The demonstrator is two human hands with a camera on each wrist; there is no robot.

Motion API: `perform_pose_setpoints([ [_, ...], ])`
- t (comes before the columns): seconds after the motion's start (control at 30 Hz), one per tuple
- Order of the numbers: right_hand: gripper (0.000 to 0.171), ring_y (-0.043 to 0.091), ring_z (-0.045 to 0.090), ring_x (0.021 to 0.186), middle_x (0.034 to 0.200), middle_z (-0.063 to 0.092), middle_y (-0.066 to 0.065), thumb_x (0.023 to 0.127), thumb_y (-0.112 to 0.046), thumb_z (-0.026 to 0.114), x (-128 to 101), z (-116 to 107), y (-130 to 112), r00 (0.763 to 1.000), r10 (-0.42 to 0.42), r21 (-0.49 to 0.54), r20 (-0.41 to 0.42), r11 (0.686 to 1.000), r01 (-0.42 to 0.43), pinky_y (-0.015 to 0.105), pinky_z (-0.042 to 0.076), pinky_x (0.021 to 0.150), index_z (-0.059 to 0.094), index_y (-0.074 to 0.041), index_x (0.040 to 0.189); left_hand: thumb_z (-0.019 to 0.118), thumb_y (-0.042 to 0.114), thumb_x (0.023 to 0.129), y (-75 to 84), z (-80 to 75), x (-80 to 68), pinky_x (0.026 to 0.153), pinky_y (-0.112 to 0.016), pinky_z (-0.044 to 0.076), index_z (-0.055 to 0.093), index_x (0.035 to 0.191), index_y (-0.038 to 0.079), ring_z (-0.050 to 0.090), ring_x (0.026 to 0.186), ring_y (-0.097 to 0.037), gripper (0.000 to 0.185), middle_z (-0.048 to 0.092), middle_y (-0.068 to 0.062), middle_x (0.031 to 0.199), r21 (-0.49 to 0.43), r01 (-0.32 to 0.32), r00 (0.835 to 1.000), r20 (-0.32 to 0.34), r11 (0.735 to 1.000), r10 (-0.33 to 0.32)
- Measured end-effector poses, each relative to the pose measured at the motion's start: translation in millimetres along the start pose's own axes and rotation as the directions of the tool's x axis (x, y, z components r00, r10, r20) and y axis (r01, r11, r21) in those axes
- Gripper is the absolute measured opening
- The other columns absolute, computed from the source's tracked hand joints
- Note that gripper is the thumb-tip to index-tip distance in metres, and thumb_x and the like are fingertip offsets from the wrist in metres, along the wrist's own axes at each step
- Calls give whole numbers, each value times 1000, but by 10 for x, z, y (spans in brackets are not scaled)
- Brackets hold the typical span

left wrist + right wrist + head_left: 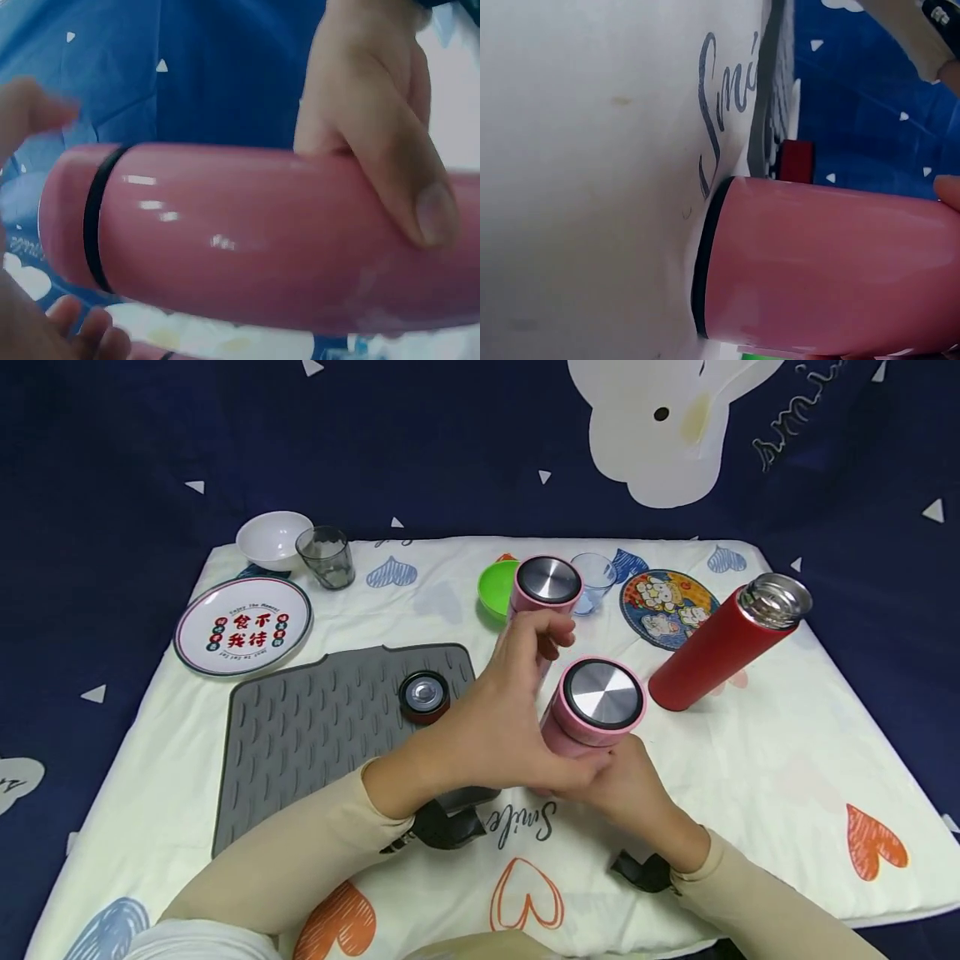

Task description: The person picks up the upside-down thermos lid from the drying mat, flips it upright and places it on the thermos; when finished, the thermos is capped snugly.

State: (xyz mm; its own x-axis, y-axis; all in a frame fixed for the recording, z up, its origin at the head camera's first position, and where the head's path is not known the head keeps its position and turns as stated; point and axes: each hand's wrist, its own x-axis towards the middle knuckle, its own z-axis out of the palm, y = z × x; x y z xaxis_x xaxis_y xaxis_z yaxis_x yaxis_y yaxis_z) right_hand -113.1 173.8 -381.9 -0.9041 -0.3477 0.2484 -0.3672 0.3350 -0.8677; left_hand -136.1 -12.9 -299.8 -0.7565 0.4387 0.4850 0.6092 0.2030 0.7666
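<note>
My right hand [626, 785] grips a pink thermos [247, 240] with a brushed-metal lid top [603, 693]. In the left wrist view, the right thumb lies across the thermos's side. The black base [711, 259] is right at the white cloth in the right wrist view. My left hand [502, 727] curves around the lid end with thumb and fingers spread, and the left wrist view shows its fingertips [94, 330] apart from the lid. A second pink thermos [547, 583] stands behind, partly hidden by the left hand.
An uncapped red thermos [720, 647] stands right; a dark red cap [424, 695] lies on the grey mat [300, 727]. Around the back are a white plate [243, 627], white bowl [273, 539], grey glass [326, 558], green bowl [495, 587], clear glass [595, 583] and patterned round mat [663, 606].
</note>
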Motion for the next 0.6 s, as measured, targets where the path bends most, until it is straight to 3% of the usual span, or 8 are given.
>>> perform_pose_setpoints([
  [0.1, 51, 14, 60, 89, 98, 66, -2, 62, -2, 90, -1, -30, -51, 1000, 15, -11, 9, 1000, -15, 25, 48, 78, 65, -8, 106, 90, 35, 61, -14, 22, 18, 93, -25, 40, 46, 127, 9, 42, 110, -10, 83, 49, 4, 120, 66, 1, 1000, 4, 998, -2],
  [0.3, 50, 14, 59, 93, 102, 66, 1, 64, 0, 88, 29, -34, -192, 1000, 23, -20, 18, 1000, -23, 25, 48, 81, 64, -5, 108, 89, 34, 62, -32, -8, 25, 89, -27, 43, 48, 131, 12, 47, 104, -8, 82, 51, 7, 118, 61, 28, 999, 39, 998, -30],
  [0.43, 50, 13, 59, 91, 100, 66, -3, 64, -6, 91, 21, -21, -23, 999, 31, -35, 20, 999, -30, 25, 48, 80, 64, -12, 107, 87, 41, 64, -27, -6, 38, 88, -24, 43, 58, 126, 16, 48, 102, -5, 73, 56, 10, 112, 187, 10, 998, 55, 982, -21],
  [0.6, 53, 13, 60, 93, 102, 66, -7, 63, -13, 93, 3, -6, 174, 1000, 15, -19, 16, 1000, -15, 25, 48, 81, 65, -17, 107, 88, 44, 63, -36, 25, 27, 90, -23, 42, 53, 129, 15, 45, 108, -5, 81, 53, 8, 118, 192, 41, 997, 52, 981, -51],
])
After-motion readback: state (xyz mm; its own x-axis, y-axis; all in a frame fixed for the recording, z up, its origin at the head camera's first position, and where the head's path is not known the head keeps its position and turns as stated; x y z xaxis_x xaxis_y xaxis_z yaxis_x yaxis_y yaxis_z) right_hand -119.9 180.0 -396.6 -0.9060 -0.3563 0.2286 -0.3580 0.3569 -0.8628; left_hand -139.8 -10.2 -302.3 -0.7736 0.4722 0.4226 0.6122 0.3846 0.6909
